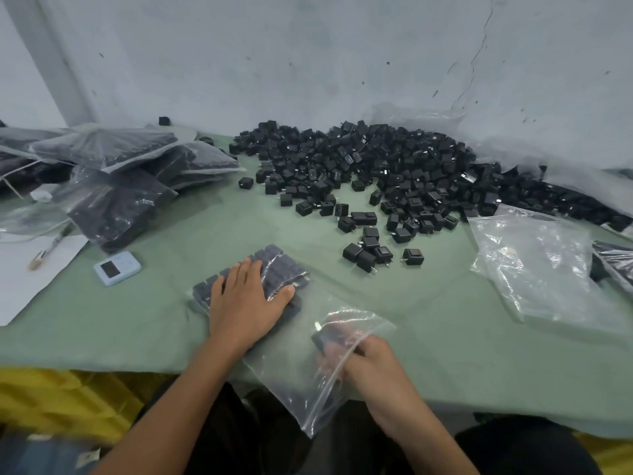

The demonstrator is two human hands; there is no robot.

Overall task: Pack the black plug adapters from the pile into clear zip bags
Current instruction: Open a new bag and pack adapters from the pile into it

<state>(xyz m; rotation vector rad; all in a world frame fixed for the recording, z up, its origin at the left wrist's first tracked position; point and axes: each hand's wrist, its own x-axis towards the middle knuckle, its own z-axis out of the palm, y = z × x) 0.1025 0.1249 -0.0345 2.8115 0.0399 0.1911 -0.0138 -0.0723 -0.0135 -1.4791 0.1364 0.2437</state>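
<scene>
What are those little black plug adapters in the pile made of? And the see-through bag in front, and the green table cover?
The plug adapters look like hard moulded plastic: matte black, crisp edges, dull highlights. The zip bag is thin clear plastic film: glossy, crinkled, contents showing through. The green table cover seems soft matte cloth, perhaps felt: no glare, gentle creases.

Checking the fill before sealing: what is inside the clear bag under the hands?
Rows of black adapters fill the far end of the zip bag, under the flat left hand. The right hand holds more inside its mouth. The palm hides the middle rows.
</scene>
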